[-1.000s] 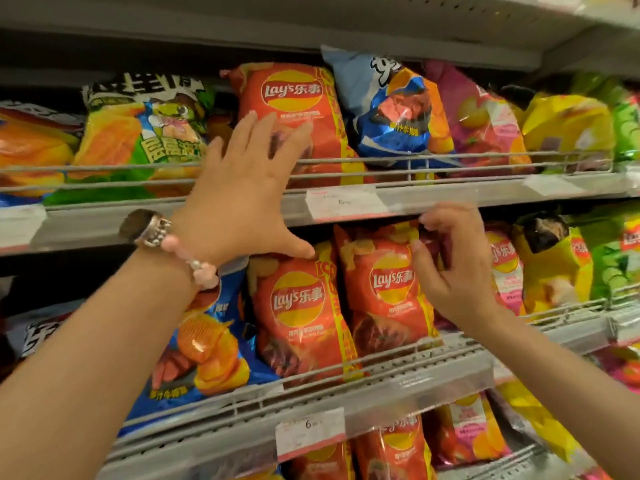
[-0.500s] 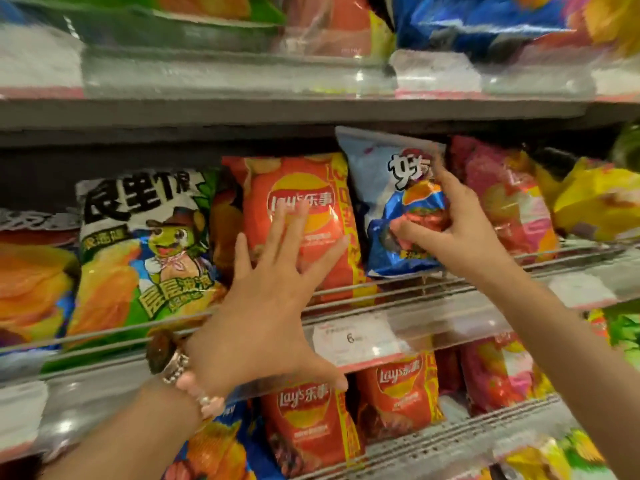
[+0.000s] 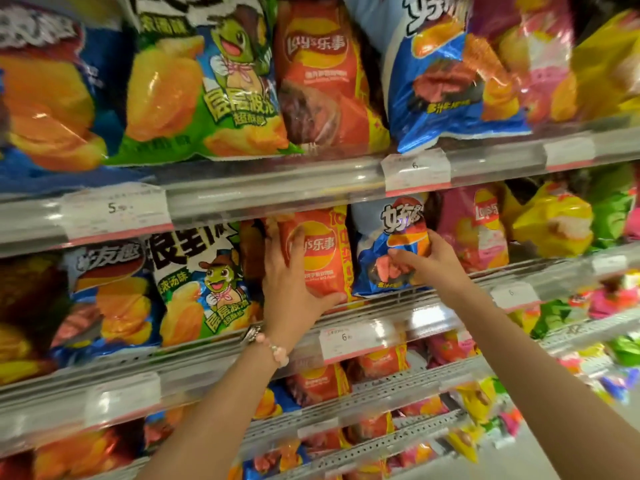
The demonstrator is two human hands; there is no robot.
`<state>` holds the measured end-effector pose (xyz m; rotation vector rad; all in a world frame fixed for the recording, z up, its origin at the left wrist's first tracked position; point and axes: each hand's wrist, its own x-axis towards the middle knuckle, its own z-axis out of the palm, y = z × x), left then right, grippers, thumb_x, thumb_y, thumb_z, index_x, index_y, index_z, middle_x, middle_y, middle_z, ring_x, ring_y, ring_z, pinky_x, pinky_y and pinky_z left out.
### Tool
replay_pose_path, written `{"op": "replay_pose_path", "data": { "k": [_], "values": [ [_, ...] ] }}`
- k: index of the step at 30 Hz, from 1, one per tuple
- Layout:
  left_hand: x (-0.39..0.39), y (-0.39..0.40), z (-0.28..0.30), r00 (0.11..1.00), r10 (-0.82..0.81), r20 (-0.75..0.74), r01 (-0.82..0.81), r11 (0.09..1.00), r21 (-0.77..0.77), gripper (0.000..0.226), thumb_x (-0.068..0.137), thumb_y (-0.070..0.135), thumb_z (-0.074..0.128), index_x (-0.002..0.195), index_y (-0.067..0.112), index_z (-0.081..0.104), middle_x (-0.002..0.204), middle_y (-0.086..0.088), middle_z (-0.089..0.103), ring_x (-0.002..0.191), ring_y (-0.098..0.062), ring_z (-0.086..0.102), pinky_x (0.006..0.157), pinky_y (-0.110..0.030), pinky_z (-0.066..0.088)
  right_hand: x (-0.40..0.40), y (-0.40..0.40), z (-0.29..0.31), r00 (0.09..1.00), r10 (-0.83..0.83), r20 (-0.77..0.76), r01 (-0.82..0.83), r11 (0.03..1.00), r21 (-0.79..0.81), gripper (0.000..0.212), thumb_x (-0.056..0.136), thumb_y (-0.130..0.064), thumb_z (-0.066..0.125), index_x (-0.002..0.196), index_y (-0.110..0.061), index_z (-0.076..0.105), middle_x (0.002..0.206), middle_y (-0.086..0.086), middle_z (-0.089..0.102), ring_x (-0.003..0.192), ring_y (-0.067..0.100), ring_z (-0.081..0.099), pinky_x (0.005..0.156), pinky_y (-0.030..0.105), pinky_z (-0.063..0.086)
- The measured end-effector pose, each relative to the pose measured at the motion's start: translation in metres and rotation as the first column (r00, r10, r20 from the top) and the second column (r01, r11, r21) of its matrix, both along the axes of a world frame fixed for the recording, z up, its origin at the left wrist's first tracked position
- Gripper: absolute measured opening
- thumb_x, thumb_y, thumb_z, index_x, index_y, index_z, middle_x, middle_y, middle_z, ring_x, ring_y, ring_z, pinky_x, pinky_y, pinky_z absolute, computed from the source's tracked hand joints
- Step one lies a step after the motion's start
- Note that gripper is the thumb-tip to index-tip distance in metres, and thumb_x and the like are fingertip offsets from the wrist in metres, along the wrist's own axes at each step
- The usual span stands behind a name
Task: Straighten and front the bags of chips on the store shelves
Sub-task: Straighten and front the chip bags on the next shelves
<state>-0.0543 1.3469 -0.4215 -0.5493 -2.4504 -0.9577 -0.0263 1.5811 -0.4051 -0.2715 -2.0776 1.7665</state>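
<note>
On the middle shelf [image 3: 398,306] stands a red Lay's bag [image 3: 323,251]. My left hand [image 3: 289,285] grips its left side, fingers on the front and thumb under its lower edge. Right beside it is a blue and white chip bag [image 3: 384,247], which my right hand [image 3: 424,259] holds by its right side, fingers curled over the front. Both bags stand roughly upright behind the wire rail.
A green cartoon-frog bag [image 3: 204,289] and a blue bag [image 3: 110,292] stand left of my hands; pink [image 3: 474,226] and yellow [image 3: 554,223] bags stand to the right. Another full shelf [image 3: 277,188] hangs above with price tags [image 3: 415,169]. Lower shelves hold more bags.
The view has tilted up, showing the shelf above. My left hand went from hovering flat before the red Lay's bag to gripping it. My right hand stays on the blue bag.
</note>
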Motion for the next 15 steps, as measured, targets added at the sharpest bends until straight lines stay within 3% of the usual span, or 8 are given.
{"op": "replay_pose_path", "data": {
  "k": [3,5,11,13,15],
  "values": [
    [0.006,-0.002,0.008,0.999,0.018,0.042,-0.017,0.999,-0.043,0.12,0.055,0.055,0.084,0.15,0.027,0.016,0.159,-0.01,0.001,0.146,-0.028,0.004,0.115,-0.049,0.024,0.005,-0.005,0.013,0.998,-0.056,-0.002,0.056,0.998,0.041,0.046,0.075,-0.006,0.078,0.114,0.001,0.055,0.1,0.017,0.067,0.093,0.031,0.065,0.079,0.041,0.057],
    [0.008,-0.002,0.011,0.997,0.052,0.063,-0.047,0.995,-0.091,0.121,0.056,0.057,0.083,0.151,0.027,0.015,0.158,-0.013,0.003,0.145,-0.031,0.008,0.112,-0.049,0.029,0.009,-0.01,0.021,0.997,-0.07,-0.016,0.071,0.993,0.096,0.044,0.074,-0.007,0.078,0.112,-0.003,0.055,0.103,0.017,0.066,0.097,0.031,0.064,0.087,0.049,0.053],
    [0.017,-0.008,0.024,0.987,-0.009,0.159,0.026,0.994,-0.105,0.119,0.06,0.049,0.085,0.152,0.024,0.013,0.159,-0.013,0.001,0.144,-0.032,0.011,0.114,-0.045,0.025,0.026,-0.02,0.042,0.993,-0.09,-0.081,0.1,0.987,0.125,0.046,0.072,-0.017,0.081,0.11,-0.012,0.056,0.098,0.005,0.067,0.092,0.022,0.065,0.087,0.047,0.053],
    [0.024,-0.017,0.031,0.985,-0.022,0.17,0.032,0.998,-0.058,0.108,0.067,0.043,0.083,0.151,0.022,0.019,0.158,-0.013,0.01,0.143,-0.031,0.018,0.114,-0.045,0.027,0.036,-0.028,0.039,0.993,-0.088,-0.076,0.097,0.987,0.125,0.047,0.072,-0.019,0.081,0.11,-0.013,0.054,0.097,0.002,0.065,0.091,0.021,0.064,0.087,0.046,0.053],
    [0.034,-0.031,0.038,0.993,0.074,0.096,-0.073,0.997,-0.008,0.091,0.073,0.037,0.08,0.147,0.015,0.032,0.151,-0.017,0.028,0.138,-0.033,0.029,0.11,-0.048,0.032,0.047,-0.038,0.034,0.993,-0.096,-0.071,0.103,0.989,0.107,0.051,0.074,-0.019,0.079,0.116,-0.009,0.053,0.102,0.006,0.066,0.094,0.023,0.064,0.088,0.046,0.052]
  ]
}}
